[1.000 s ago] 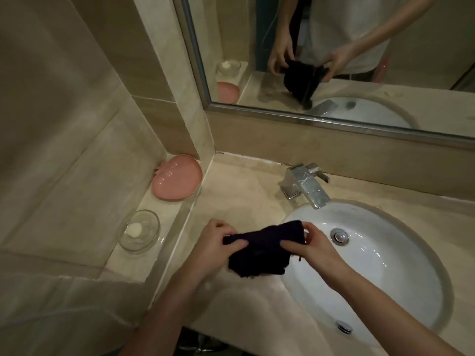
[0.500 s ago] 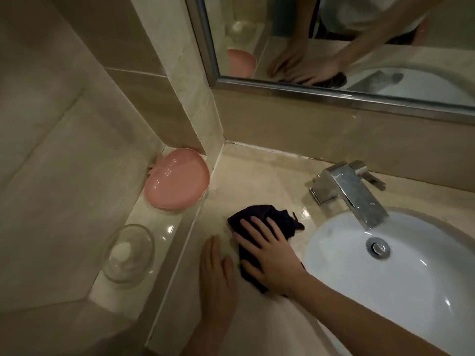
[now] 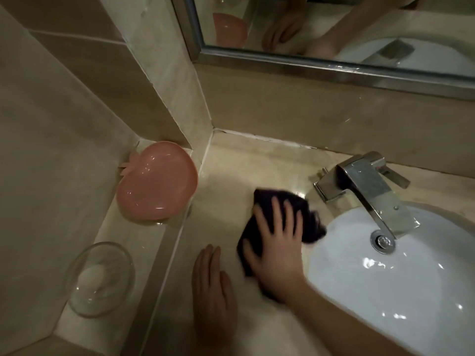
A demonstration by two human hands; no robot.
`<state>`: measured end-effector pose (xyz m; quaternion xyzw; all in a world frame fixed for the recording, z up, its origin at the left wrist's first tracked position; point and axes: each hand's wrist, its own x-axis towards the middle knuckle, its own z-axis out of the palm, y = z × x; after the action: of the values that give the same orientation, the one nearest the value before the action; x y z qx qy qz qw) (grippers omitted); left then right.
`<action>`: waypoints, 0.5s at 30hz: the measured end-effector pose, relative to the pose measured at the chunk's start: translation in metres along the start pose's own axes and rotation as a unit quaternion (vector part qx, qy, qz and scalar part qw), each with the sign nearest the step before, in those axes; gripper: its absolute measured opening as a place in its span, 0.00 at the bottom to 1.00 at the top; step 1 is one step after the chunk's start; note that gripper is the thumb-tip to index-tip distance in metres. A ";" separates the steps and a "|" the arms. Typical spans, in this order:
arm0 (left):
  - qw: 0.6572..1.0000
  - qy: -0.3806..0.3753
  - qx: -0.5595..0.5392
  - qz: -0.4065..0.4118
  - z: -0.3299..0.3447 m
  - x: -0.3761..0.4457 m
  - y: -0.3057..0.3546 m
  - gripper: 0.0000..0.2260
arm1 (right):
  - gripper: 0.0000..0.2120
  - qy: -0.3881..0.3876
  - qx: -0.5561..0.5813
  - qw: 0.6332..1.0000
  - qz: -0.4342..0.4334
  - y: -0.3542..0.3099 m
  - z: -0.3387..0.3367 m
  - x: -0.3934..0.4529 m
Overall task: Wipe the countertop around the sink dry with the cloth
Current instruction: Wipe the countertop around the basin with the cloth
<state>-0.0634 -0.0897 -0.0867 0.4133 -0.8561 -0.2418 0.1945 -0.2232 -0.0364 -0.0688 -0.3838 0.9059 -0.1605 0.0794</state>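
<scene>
Now the right hand (image 3: 276,242), fingers spread flat, is pushing the dark cloth (image 3: 282,222) further along the countertop (image 3: 231,176) toward the faucet (image 3: 367,186); the left hand (image 3: 213,286) is lying flat beside it, so wiping is underway.

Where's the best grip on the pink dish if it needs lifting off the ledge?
Probably the pink dish rim nearest the countertop, pinched from the right: that edge overhangs the ledge, while walls close off its left and back.
</scene>
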 end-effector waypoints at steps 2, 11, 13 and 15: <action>1.000 -0.007 -0.002 -0.019 -0.001 0.002 0.000 0.20 | 0.35 -0.034 0.003 0.997 -0.070 -0.008 0.001 -0.061; 1.000 -0.003 -0.004 -0.019 0.000 0.003 0.002 0.19 | 0.27 0.064 -0.046 0.995 0.059 0.050 -0.009 0.052; 1.000 -0.008 -0.007 -0.022 0.000 0.003 0.002 0.19 | 0.27 0.063 -0.039 0.994 0.077 0.031 -0.002 0.023; 1.000 -0.010 -0.012 -0.019 -0.002 0.002 0.002 0.19 | 0.28 0.024 -0.033 0.999 0.010 0.004 0.015 -0.049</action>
<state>-0.0648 -0.0908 -0.0843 0.4245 -0.8473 -0.2597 0.1857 -0.1878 -0.0020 -0.0830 -0.3735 0.9160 -0.1388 0.0464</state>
